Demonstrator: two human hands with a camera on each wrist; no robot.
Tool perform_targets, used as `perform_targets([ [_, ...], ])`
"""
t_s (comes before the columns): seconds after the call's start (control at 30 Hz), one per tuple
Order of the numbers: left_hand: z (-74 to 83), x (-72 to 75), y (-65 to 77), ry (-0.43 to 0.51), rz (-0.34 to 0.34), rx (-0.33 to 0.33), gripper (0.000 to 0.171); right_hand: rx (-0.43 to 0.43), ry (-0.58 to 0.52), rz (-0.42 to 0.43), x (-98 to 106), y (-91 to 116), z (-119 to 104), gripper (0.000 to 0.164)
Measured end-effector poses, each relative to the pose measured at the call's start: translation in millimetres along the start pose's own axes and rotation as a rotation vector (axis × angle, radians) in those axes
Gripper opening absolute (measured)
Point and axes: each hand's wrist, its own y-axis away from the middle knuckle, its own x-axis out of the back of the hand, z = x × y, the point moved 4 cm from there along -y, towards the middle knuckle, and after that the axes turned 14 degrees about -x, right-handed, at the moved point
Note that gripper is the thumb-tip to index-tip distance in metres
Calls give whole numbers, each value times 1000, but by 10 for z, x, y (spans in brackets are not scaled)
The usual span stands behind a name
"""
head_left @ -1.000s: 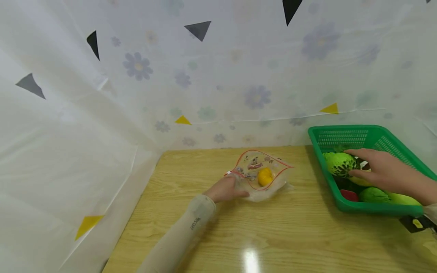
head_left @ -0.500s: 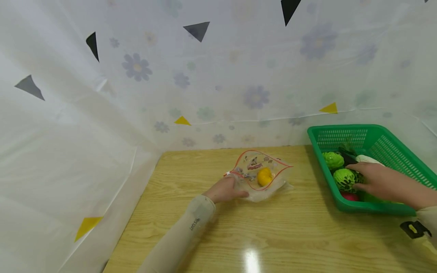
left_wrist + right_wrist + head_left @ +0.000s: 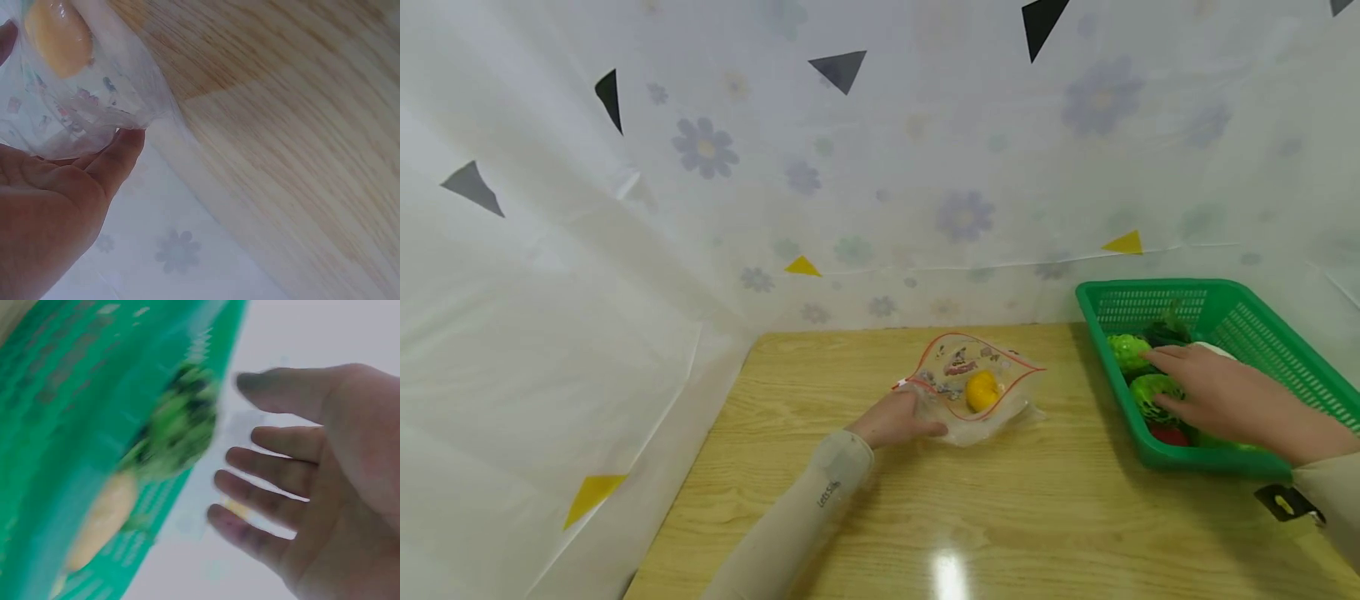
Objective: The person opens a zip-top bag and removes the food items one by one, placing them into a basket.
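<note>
My left hand [image 3: 898,418] grips the near left side of a clear zip bag [image 3: 970,431] with a red seal line and printed pictures. The bag's mouth gapes, and a round yellow fruit or vegetable [image 3: 982,391] lies inside. In the left wrist view, fingertips [image 3: 128,140] sit against the plastic. Over the green basket [image 3: 1180,456], my right hand [image 3: 1232,396] is spread with nothing held. Its fingers reach over a bumpy green piece with dark markings [image 3: 1150,392] and a lighter green bumpy one [image 3: 1127,352]. In the right wrist view, the fingers are straight and apart.
More produce lies in the basket: a red piece [image 3: 1167,435], a white one [image 3: 1213,350] and dark leafy greens [image 3: 1168,327], partly hidden by the hand. A wooden table [image 3: 1000,517] bears everything. White flower-print sheeting [image 3: 880,208] hangs behind and at left.
My right hand has lowered the dark-marked green piece nearer the basket's front and let it go, its fingers now spread. The left hand and bag have stayed in place.
</note>
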Motion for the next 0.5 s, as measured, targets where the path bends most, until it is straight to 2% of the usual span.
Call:
perform_targets([
  [0.1, -1, 2, -1, -8, -3, 1, 50, 59, -46, 76, 153, -23, -331, 51],
  [0.2, -7, 8, -7, -9, -2, 1, 51, 127, -101, 112, 261, -67, -701, 44],
  [0.37, -21, 11, -19, -15, -10, 14, 48, 222, -204, 57, 291, -205, -1251, 34],
  [0.5, -18, 3, -38, -29, -8, 5, 46, 295, -265, -4, 200, -388, -1545, 28],
])
